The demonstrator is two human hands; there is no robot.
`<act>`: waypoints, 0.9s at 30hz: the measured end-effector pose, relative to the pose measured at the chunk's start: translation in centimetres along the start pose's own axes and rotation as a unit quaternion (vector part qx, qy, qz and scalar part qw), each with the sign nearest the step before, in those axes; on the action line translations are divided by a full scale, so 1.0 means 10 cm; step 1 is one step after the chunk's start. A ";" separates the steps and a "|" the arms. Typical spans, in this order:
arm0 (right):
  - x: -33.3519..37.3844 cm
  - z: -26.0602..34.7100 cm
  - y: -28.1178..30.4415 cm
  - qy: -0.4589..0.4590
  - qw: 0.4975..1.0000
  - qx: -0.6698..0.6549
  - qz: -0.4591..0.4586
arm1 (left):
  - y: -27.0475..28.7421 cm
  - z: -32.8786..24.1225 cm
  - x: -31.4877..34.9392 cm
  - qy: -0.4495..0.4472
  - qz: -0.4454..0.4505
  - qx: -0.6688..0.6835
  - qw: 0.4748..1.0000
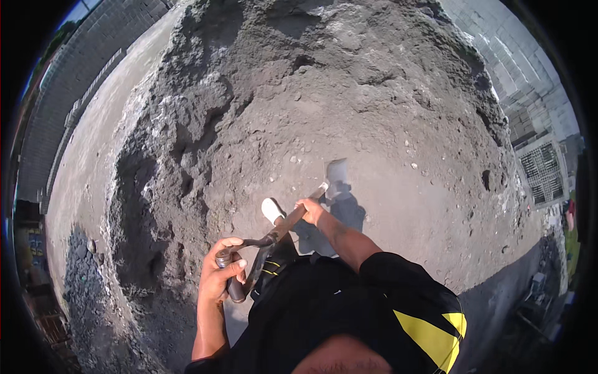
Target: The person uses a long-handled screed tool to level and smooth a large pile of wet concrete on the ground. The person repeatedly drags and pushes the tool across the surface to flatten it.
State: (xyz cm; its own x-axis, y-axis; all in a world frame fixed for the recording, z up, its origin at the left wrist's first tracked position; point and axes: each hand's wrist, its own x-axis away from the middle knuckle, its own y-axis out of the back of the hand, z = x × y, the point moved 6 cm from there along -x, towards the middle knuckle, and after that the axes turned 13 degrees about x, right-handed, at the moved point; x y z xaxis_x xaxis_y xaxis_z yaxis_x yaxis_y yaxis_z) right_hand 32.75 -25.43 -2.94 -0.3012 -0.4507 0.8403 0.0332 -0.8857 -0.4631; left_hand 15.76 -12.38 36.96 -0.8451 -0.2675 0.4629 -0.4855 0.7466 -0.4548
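I hold a long-handled shovel (283,232) slantwise in front of my body. My left hand (217,274) is closed around the grip at the top of its looped handle. Farther down the shaft, near the blade, my right hand (309,210) is wrapped around it. The grey metal blade (337,170) points away from me, low over or against the grey sandy ground (398,206); I cannot tell if it touches. Little or no material shows on the blade. One white shoe (272,210) is visible just left of the shaft.
A tall, rough bank of grey sand (205,106) curves around ahead and to the left. Stacked grey blocks stand at far left (81,75) and far right (517,68). A slatted pallet (543,171) leans at the right. Dark gravel (84,274) lies at lower left.
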 end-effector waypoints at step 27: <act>0.04 2.98 -3.63 0.574 0.475 0.660 -0.096 | 0.70 -1.05 -4.96 -0.331 -0.196 0.161 0.909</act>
State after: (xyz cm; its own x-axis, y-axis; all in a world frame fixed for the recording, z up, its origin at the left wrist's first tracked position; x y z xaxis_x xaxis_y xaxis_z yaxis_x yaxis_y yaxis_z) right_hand 59.80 3.21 22.61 -0.7154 -0.6606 -0.2276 0.2410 -0.5391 0.8071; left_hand 56.64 12.49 18.83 -0.4902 -0.8623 0.1271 -0.7292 0.3258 -0.6017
